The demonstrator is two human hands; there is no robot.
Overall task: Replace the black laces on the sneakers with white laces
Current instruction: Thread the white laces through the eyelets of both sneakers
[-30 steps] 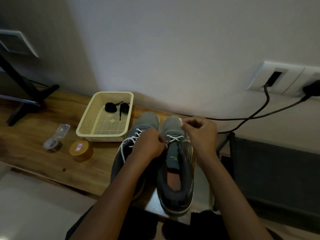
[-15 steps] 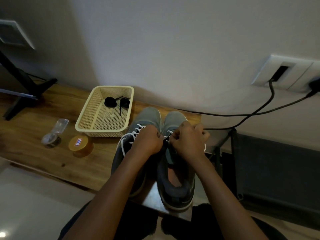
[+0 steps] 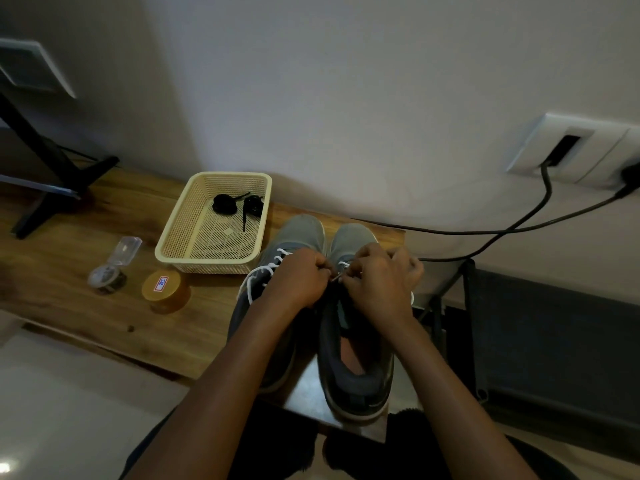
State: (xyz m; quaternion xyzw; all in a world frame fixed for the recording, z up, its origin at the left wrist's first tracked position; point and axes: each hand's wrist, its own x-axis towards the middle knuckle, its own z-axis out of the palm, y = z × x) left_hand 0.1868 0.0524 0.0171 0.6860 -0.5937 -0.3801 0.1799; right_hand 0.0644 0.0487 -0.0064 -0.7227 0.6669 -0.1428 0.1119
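Sneakers [image 3: 356, 382] on table [image 3: 69, 306] edge, toes to 12 o'clock. Left hand [image 3: 298, 278] and right hand [image 3: 377, 282], fingers curled, pinch white lace [image 3: 338, 276] over right shoe's eyelets (knuckles hide the threading). Basket [image 3: 173, 251] at 10 o'clock holds black laces [image 3: 225, 204]; amber jar [image 3: 165, 289], clear container [image 3: 114, 268] at 9; cables [image 3: 485, 232] at 2.

One marking shows: a small white label [image 3: 160, 284] with a red border, stuck on the flat top of the round amber container [image 3: 175, 296]. That container stands on the wooden table [image 3: 65, 299] at about nine o'clock from the sneakers [image 3: 298, 230] and at seven o'clock from the cream basket [image 3: 207, 266]. Blue characters are printed on the label, but they are too small and blurred to read. No other text, brand or number is legible.
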